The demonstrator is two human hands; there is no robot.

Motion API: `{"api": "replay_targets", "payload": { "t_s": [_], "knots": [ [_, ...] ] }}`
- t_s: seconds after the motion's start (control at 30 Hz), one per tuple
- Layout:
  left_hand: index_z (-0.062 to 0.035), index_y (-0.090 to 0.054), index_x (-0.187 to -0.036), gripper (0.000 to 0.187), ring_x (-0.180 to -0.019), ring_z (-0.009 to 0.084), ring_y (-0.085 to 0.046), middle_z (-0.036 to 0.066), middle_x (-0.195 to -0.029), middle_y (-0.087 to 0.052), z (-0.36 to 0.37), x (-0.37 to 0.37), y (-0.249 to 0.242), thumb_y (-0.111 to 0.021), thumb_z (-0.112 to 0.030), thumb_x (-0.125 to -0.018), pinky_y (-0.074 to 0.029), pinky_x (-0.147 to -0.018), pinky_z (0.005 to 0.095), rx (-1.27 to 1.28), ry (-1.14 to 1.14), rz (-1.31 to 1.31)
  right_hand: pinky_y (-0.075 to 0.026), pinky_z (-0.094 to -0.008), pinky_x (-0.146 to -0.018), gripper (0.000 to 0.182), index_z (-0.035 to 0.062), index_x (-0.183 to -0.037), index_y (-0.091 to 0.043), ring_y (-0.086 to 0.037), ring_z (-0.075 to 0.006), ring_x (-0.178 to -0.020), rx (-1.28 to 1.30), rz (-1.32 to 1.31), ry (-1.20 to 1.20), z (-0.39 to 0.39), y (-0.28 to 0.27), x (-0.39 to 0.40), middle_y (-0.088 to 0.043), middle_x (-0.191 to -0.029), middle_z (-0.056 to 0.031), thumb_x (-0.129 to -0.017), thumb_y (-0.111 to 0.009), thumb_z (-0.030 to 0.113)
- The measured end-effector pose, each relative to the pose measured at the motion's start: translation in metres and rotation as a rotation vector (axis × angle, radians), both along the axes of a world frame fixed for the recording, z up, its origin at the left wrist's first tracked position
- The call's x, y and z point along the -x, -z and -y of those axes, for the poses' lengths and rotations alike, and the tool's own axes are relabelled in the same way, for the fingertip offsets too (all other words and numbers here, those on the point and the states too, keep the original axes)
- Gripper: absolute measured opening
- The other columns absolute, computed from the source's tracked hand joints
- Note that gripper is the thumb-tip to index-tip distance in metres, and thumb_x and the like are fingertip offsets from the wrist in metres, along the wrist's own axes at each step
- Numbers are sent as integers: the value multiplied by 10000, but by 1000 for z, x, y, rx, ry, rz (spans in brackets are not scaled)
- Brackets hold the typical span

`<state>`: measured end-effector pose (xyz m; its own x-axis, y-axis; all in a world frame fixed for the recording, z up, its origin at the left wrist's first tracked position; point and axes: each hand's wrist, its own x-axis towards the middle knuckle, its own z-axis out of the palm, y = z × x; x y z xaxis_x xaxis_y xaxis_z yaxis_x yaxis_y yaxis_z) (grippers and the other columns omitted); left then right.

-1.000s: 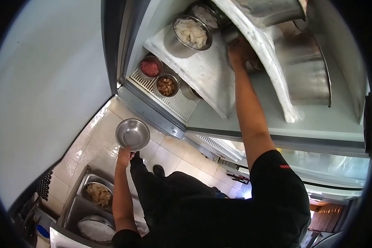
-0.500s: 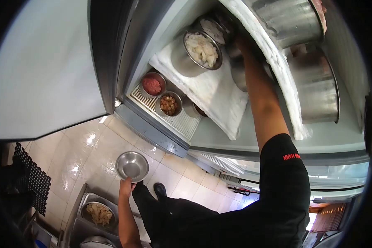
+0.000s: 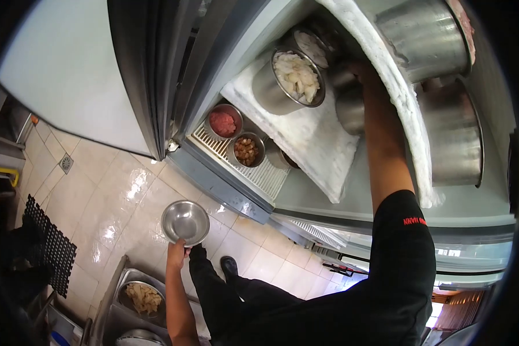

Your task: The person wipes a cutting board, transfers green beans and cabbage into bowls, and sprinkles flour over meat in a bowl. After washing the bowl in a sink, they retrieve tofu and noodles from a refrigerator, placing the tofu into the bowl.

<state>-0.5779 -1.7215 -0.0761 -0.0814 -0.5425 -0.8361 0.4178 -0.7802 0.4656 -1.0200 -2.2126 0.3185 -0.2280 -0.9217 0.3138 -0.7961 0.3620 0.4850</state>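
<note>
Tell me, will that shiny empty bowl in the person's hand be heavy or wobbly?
Probably light: the steel bowl looks thin and empty, and the left hand holds it alone by the rim. It looks stiff, not floppy. Its rounded shape might rock if set down.

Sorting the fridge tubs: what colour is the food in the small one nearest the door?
Red, in the small tub; the head view shows it.

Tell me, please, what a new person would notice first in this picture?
The right hand reaches deep onto a frosted freezer shelf, beside a steel pot of pale food pieces. Lower down, the left hand holds an empty steel bowl over the tiled floor.
</note>
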Motion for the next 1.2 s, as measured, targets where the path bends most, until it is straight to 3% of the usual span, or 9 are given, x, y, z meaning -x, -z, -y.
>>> {"api": "replay_targets", "payload": {
  "t_s": [0.5,0.67,0.87,0.97,1.03,1.1,1.13,1.2],
  "knots": [
    [-29,-533,-769,113,-427,91,-443,36,-602,-525,37,1,-40,-457,-113,-768,-306,-363,212,105,-32,-40,-416,-426,-850,376,62,-1125,-561,-541,-314,-1011,60,0,-21,-4,-2,2,-574,-1112,-139,-848,-507,311],
    [-28,-531,-787,102,-436,88,-446,25,-603,-512,52,6,-74,-467,-106,-773,-325,-378,209,154,5,-87,-419,-425,-838,382,63,-1131,-556,-543,-308,-1002,124,26,-63,0,1,-10,-576,-1106,-133,-854,-505,322],
    [22,-514,-855,151,-467,87,-423,34,-613,-476,86,25,-123,-461,-96,-778,-319,-408,214,342,50,-131,-423,-424,-822,390,63,-1139,-550,-546,-300,-991,385,4,-226,-22,17,-34,-578,-1100,-126,-862,-504,334],
    [16,-499,-885,165,-469,88,-427,36,-617,-489,112,40,-161,-456,-102,-778,-322,-412,226,362,34,-159,-425,-423,-815,393,64,-1142,-546,-547,-296,-985,561,-165,-266,-62,32,-43,-578,-1096,-122,-866,-503,340],
    [18,-505,-905,174,-478,87,-425,28,-628,-492,124,45,-158,-459,-101,-786,-347,-429,223,404,119,-210,-427,-423,-810,396,64,-1145,-544,-548,-294,-981,639,-202,-235,-105,43,-64,-579,-1094,-119,-868,-502,344],
    [7,-516,-821,133,-449,81,-408,18,-592,-474,137,52,-182,-450,-103,-785,-304,-399,230,364,102,-148,-456,-328,-650,340,25,-1084,-563,-570,-203,-772,786,570,-448,-162,38,-113,-598,-926,-86,-858,-570,279],
    [-1,-507,-785,121,-427,77,-392,14,-573,-463,139,53,-188,-444,-104,-785,-256,-370,232,379,111,-153,-446,-264,-579,312,4,-1053,-570,-550,-140,-674,859,1457,-655,-204,28,-154,-590,-841,-59,-854,-599,243],
    [1,-509,-789,123,-428,76,-394,15,-578,-466,141,52,-199,-445,-104,-784,-258,-370,230,411,137,-159,-408,-175,-573,265,-27,-1021,-572,-492,-54,-640,685,1571,-611,-262,30,-196,-560,-766,-13,-857,-610,178]
  ]
}}
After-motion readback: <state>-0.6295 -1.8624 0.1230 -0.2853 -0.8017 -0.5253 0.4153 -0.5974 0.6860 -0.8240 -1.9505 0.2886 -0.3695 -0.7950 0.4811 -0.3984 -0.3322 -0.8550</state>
